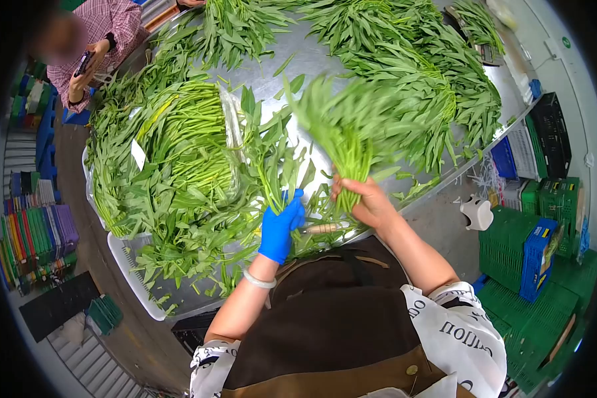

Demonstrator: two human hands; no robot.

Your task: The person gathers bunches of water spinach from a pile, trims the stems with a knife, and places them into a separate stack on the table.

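Observation:
My left hand (282, 224), in a blue glove, is closed around a few leafy stems of water spinach (270, 174). Bare, my right hand (365, 201) grips a thicker bunch of water spinach (351, 149) by its stems; its leafy top is smeared by motion. Between my hands, near the table's front edge, lies a wooden handle (322, 228); whatever it belongs to is hidden among loose leaves. To the left of my gloved hand is a big stack of water spinach stems (196, 142) with plastic wrap at its side.
The metal table (272, 83) carries more water spinach bunches (404, 63) at the back and right. A white tray rim (129, 278) borders the left side. Green crates (511, 249) stand on the right, beside a white stool (476, 213). At top left a person (103, 40) holds a phone.

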